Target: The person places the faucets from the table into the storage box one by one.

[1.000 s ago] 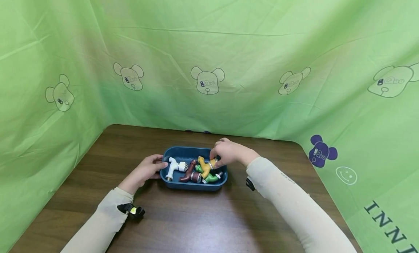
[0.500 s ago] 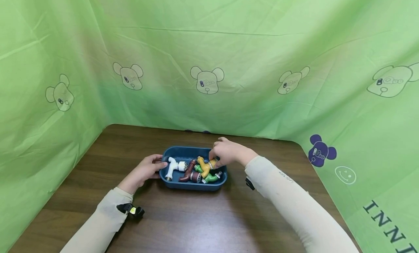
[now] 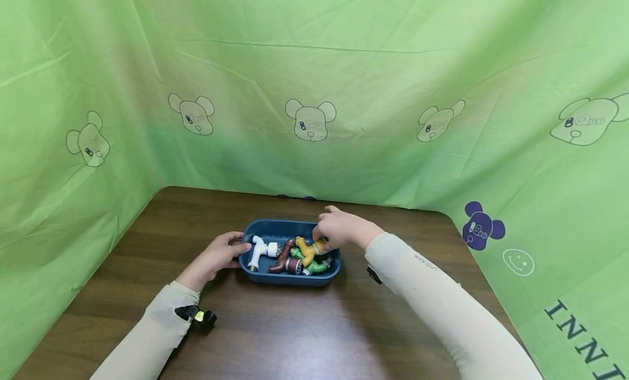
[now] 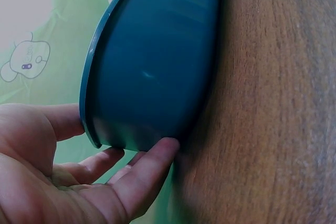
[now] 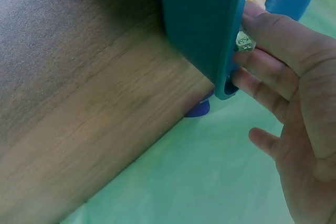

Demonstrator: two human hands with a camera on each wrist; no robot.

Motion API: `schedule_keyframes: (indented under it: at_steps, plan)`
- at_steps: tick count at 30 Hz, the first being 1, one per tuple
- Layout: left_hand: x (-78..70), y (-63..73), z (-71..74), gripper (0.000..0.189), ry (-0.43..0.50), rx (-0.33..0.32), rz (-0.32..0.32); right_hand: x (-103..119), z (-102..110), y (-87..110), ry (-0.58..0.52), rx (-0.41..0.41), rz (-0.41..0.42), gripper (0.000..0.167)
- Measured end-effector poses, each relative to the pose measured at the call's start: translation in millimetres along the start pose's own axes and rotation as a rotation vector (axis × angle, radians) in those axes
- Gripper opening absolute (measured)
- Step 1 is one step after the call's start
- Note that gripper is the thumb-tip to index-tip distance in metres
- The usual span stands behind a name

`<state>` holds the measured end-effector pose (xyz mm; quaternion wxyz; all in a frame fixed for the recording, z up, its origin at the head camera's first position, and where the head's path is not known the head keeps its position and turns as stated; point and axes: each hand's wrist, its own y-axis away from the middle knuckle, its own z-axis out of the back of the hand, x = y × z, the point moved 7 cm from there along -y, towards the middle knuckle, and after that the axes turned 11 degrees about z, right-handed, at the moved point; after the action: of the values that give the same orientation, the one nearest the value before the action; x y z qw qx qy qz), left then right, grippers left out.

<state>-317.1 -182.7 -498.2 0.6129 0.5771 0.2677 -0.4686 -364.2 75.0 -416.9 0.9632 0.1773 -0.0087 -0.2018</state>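
Note:
A blue plastic bin (image 3: 290, 280) holds several colored water taps. My left hand (image 3: 219, 255) grips its left end, thumb over the rim; in the left wrist view its fingers (image 4: 149, 174) lie against the bin's outer wall (image 4: 152, 66). Inside the bin's right end, my right hand (image 3: 341, 229) pinches a yellow tap (image 3: 307, 251) at its ribbed knob. In the right wrist view a metal threaded end (image 5: 244, 41) shows by my fingers. A white tap (image 3: 257, 253) lies at the left, a brown tap (image 3: 282, 261) in the middle, a green tap (image 3: 318, 267) at the right.
The bin stands on a brown wooden table (image 3: 275, 331). A green cloth (image 3: 314, 167) with printed bear heads hangs behind and along both sides. Black wrist cameras are strapped to both sleeves, the left one (image 3: 197, 316) showing fully.
Almost nothing moves. My right hand and the yellow tap's knob end shift very slightly left, while my left hand stays on the bin.

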Motion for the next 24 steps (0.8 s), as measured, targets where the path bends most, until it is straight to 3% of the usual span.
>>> schedule_keyframes:
  at_steps: [24]
  plan:
    - [-0.2,1.5,-1.0,0.058,-0.008,-0.005,0.007,4.7,-2.3,-6.0,0.144,-0.023,0.060,0.020]
